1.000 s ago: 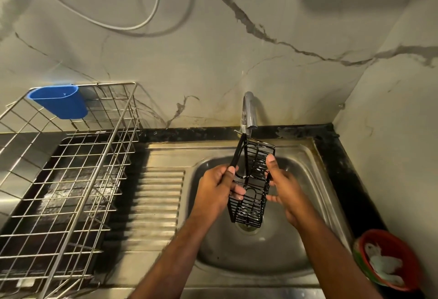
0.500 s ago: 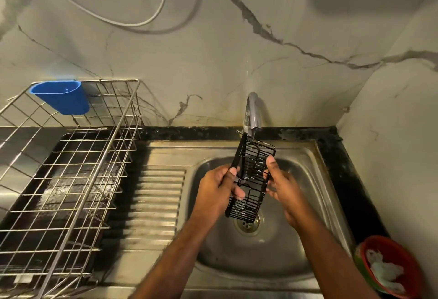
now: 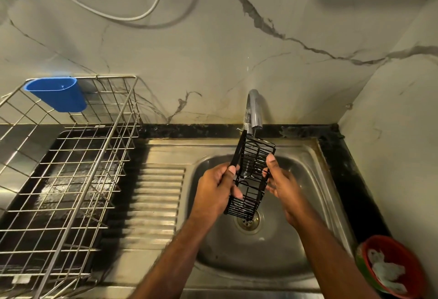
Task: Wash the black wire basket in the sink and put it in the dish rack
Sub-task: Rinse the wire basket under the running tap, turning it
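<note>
A narrow black wire basket [image 3: 253,156] stands on end, tilted, over the steel sink [image 3: 308,251], its top just under the chrome tap [image 3: 254,111]. My left hand [image 3: 216,189] grips the basket's left side, fingers curled round the frame. My right hand [image 3: 279,180] holds its right edge, thumb on the rim and fingers behind the wires. The basket's lower end hangs above the drain [image 3: 247,221]. The metal wire dish rack [image 3: 71,168] stands to the left on the counter.
A blue plastic cup [image 3: 57,93] hangs on the rack's back corner. The ribbed drainboard [image 3: 156,194] lies between rack and sink. A red bowl [image 3: 391,265] with white stuff sits at the bottom right. Marble walls close in behind and to the right.
The basket's lower end has lifted a little and swung left, uncovering the drain. Both hands keep their hold on it.
</note>
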A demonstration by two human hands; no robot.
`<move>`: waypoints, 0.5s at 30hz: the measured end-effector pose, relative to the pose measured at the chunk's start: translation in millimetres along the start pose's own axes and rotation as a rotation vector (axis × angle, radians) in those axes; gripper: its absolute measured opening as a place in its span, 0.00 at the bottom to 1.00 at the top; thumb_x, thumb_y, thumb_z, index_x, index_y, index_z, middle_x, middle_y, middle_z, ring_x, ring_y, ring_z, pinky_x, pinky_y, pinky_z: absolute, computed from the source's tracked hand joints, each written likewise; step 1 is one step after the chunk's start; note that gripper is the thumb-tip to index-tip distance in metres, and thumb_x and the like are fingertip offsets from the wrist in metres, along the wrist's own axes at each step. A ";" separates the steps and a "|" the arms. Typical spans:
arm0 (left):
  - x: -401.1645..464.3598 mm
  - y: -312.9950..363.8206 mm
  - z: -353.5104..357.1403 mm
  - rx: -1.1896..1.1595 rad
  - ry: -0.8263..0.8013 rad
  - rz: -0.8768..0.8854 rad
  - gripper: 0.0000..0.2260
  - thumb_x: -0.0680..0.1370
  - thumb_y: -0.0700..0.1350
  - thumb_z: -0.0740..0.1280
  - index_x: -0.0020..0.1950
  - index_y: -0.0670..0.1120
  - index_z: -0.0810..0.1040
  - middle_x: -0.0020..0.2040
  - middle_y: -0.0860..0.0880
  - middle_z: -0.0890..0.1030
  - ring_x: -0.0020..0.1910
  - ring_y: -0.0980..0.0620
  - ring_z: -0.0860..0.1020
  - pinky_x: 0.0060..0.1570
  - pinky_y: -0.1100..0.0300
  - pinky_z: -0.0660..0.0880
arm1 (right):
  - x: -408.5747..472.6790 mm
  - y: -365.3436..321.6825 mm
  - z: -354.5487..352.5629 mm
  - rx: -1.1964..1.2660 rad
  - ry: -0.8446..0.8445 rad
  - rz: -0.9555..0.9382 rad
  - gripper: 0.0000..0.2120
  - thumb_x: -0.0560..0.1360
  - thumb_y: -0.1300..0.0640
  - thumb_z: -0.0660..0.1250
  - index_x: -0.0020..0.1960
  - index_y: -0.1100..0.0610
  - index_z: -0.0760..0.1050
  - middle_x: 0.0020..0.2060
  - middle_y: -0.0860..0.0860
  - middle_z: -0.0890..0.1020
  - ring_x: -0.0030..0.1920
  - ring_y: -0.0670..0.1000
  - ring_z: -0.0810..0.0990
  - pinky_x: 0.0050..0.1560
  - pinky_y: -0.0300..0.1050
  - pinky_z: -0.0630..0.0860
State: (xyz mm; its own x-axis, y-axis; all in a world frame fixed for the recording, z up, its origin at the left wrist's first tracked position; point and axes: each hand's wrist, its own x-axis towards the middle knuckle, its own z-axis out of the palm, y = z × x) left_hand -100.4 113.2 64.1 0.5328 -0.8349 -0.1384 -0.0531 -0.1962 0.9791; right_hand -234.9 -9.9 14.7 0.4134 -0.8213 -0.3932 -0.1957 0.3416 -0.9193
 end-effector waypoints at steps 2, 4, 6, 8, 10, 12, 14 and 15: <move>-0.8 1.3 -1.0 -0.001 0.003 -0.002 0.10 0.86 0.47 0.61 0.60 0.51 0.81 0.32 0.44 0.84 0.38 0.43 0.86 0.36 0.74 0.76 | 0.0 -0.9 1.2 -0.006 -0.008 -0.007 0.43 0.61 0.19 0.64 0.60 0.50 0.80 0.59 0.48 0.83 0.61 0.48 0.80 0.66 0.51 0.75; -1.8 2.7 -2.2 -0.004 0.006 -0.003 0.10 0.86 0.47 0.60 0.60 0.51 0.81 0.33 0.42 0.85 0.38 0.43 0.86 0.36 0.75 0.75 | -0.7 -1.9 2.2 -0.010 -0.008 -0.009 0.42 0.61 0.20 0.64 0.61 0.50 0.79 0.59 0.49 0.83 0.61 0.49 0.80 0.66 0.50 0.74; -2.3 3.5 -3.2 -0.013 0.013 -0.005 0.09 0.86 0.47 0.61 0.59 0.52 0.81 0.33 0.41 0.85 0.38 0.43 0.86 0.36 0.76 0.75 | -0.9 -2.6 3.0 -0.003 -0.005 -0.013 0.40 0.63 0.21 0.65 0.60 0.51 0.80 0.59 0.49 0.83 0.61 0.49 0.80 0.65 0.48 0.75; -1.9 3.4 -3.8 -0.021 0.019 -0.014 0.09 0.86 0.47 0.61 0.59 0.52 0.81 0.32 0.42 0.84 0.39 0.42 0.86 0.35 0.76 0.75 | -1.0 -3.6 3.9 0.000 -0.009 -0.019 0.37 0.65 0.23 0.64 0.59 0.51 0.81 0.59 0.49 0.83 0.62 0.49 0.80 0.62 0.46 0.75; -1.4 2.9 -4.4 -0.025 0.019 -0.020 0.10 0.85 0.47 0.61 0.60 0.50 0.81 0.31 0.44 0.84 0.39 0.42 0.86 0.35 0.76 0.75 | -0.8 -4.5 5.2 -0.003 -0.012 -0.022 0.36 0.66 0.24 0.64 0.59 0.51 0.81 0.59 0.48 0.83 0.62 0.48 0.80 0.62 0.46 0.76; -1.1 3.5 -5.0 -0.027 0.014 -0.025 0.09 0.86 0.47 0.61 0.59 0.51 0.81 0.31 0.45 0.84 0.39 0.43 0.86 0.35 0.75 0.75 | 0.2 -4.4 5.8 -0.002 -0.004 -0.014 0.35 0.66 0.25 0.64 0.58 0.52 0.81 0.58 0.48 0.83 0.61 0.48 0.80 0.63 0.46 0.75; -1.2 4.8 -5.1 -0.033 0.011 -0.023 0.09 0.86 0.47 0.61 0.58 0.52 0.80 0.32 0.43 0.84 0.39 0.42 0.86 0.35 0.75 0.75 | 0.9 -4.6 5.8 -0.012 0.006 -0.007 0.36 0.66 0.24 0.64 0.56 0.52 0.81 0.57 0.48 0.84 0.61 0.48 0.81 0.63 0.47 0.75; -0.9 5.2 -5.2 -0.037 0.008 -0.021 0.09 0.86 0.46 0.61 0.59 0.52 0.81 0.32 0.42 0.84 0.39 0.41 0.86 0.35 0.75 0.75 | 1.1 -4.9 5.8 -0.021 0.012 -0.007 0.38 0.64 0.22 0.64 0.56 0.52 0.81 0.57 0.48 0.84 0.60 0.48 0.81 0.64 0.48 0.75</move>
State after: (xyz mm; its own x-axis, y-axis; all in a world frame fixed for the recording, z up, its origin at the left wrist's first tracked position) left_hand -96.8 115.6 70.0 0.5403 -0.8266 -0.1577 -0.0105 -0.1940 0.9809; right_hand -228.3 -9.8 18.6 0.4044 -0.8288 -0.3867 -0.2115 0.3266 -0.9212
